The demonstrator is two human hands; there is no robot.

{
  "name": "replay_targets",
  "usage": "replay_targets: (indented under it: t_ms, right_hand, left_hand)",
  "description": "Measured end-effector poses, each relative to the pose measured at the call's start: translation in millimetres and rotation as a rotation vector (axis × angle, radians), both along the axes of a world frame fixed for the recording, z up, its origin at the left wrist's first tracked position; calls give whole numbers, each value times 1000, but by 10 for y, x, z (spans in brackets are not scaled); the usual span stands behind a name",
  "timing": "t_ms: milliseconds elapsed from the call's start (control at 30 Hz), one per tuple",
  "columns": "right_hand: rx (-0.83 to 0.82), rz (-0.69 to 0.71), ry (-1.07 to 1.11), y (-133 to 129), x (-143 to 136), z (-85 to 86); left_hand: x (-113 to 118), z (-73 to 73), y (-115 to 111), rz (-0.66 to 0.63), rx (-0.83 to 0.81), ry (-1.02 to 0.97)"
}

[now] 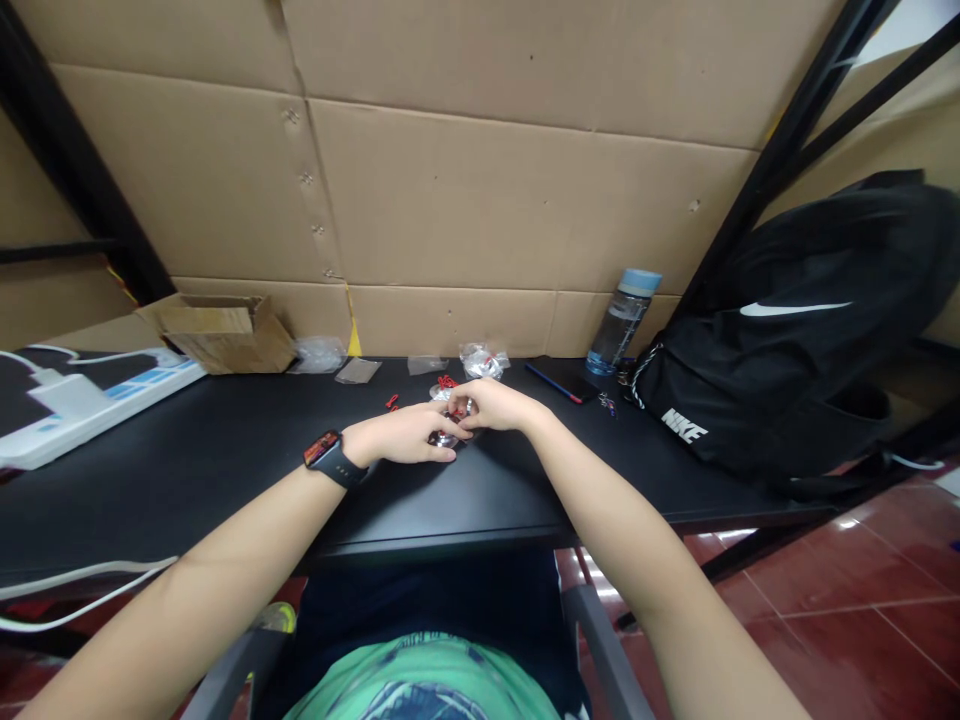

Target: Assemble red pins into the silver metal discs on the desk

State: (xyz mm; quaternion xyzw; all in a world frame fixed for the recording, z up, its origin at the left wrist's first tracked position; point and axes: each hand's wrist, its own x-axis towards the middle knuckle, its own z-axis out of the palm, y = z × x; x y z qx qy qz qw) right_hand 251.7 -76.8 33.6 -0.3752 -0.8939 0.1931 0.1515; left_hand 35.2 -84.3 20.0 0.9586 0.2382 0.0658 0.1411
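Note:
My left hand (409, 432), with a dark smartwatch (324, 452) on its wrist, rests low over the table. Its fingers and thumb curve around a small shiny, round, metallic-looking thing (442, 439), mostly covered by the hands. From the right, my right hand (495, 405) reaches over the same spot with fingers bent into a pinch. What lies between those fingertips is too small and hidden to name. Just behind the hands is a bunch of red cord (447, 383). A smaller red cord piece (391, 402) lies to the left of it.
Behind the hands lie a crumpled clear bag (482, 361) and a small flat packet (358, 371). An open cardboard box (225, 335) and a white power strip (112, 405) are at left. A phone (562, 382), a water bottle (622, 320) and a black backpack (787, 350) stand right.

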Motion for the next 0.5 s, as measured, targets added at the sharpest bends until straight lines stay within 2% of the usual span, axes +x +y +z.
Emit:
replay_targets:
  t_ms: [167,500]
  right_hand:
    - [57,-4,18,27,-25,-48]
    - [38,-9,-42,20,-1,-36]
  left_hand:
    - [4,-3,5,12,6,6]
    - [-8,-16,21,3,7,19]
